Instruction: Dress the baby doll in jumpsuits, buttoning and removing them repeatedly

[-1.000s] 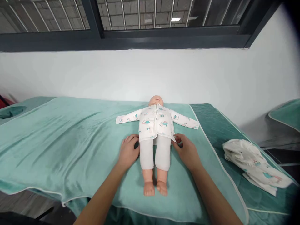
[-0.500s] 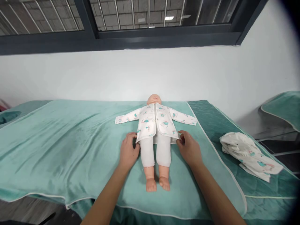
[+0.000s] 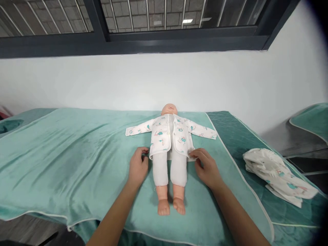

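The doll (image 3: 169, 177) lies flat on its back, head away from the wearer and feet (image 3: 171, 206) nearest, and it sits right between the two hands. Its printed top (image 3: 167, 136) opens down the front, sleeves spread out to either side, white leggings (image 3: 169, 169) below. The right hand (image 3: 208, 169) has the top's lower corner pinched between thumb and fingertips (image 3: 192, 154), a narrow, closed hold on the cloth itself. The left hand (image 3: 137, 168) rests curled just beside the opposite corner of the hem, thumb and fingers close together; whether it actually has cloth in it I cannot tell (the corner and the fingers overlap from this angle). My read on handling this well: match the two sides, take the hem close to its edge with the same light pinch on the left as on the right, and draw both corners evenly so the front panels stay square over the doll's middle rather than twisting to one side. Under both wrists runs the pale teal towel (image 3: 77, 150), with a darker quilted cover (image 3: 235, 136) showing out beyond the right hand, and further right of that a folded bundle (image 3: 276, 174) of matching printed fabric, well apart from the grip. Beyond the doll's head, a white wall (image 3: 164, 82) and a dark window frame (image 3: 164, 42). No brand, label or readable writing anywhere; the print is only small teal and pink figures.
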A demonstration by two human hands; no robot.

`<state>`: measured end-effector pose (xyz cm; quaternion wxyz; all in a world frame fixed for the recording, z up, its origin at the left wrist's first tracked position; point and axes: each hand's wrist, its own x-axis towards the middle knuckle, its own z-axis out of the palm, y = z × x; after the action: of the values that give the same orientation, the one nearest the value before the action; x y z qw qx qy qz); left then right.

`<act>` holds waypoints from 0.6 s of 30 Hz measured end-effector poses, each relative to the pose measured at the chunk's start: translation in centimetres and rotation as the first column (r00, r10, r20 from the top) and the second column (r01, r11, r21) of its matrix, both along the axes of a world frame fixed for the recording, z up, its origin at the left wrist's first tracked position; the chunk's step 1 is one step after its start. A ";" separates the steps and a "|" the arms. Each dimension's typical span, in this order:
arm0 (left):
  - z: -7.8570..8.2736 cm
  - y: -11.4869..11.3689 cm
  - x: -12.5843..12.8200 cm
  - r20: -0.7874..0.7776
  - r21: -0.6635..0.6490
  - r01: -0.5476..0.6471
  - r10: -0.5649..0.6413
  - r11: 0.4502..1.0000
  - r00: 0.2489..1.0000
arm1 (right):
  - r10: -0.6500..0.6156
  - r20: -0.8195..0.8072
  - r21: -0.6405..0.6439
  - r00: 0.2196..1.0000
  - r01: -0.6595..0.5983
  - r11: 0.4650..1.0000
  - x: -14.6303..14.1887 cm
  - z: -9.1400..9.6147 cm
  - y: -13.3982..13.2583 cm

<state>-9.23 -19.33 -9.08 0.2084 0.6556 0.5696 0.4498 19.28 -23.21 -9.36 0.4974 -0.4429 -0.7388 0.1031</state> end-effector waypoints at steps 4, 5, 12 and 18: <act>0.1 0.0 0.1 0.000 0.001 -0.013 0.013 1.000 1.000 | 0.011 -0.265 -0.119 0.964 -0.044 0.992 0.5 0.1 0.2; 0.2 0.1 0.2 0.003 0.000 -0.017 0.017 1.000 1.000 | -0.013 -0.384 -0.164 0.923 -0.054 0.985 0.6 0.1 0.5; 1.0 3.0 1.1 0.429 -0.102 0.039 0.009 0.994 0.903 | -0.285 -0.892 -0.417 0.352 -0.393 0.819 1.9 0.5 5.2; 2.7 7.2 3.3 0.856 -0.260 0.411 0.012 0.874 0.516 | -0.186 -0.913 -0.375 0.362 -0.570 0.731 1.1 1.1 10.7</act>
<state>-5.95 -12.14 -6.41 0.6459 0.3589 0.4021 0.5407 20.34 -12.53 -8.25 0.6140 -0.3521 -0.3019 0.6387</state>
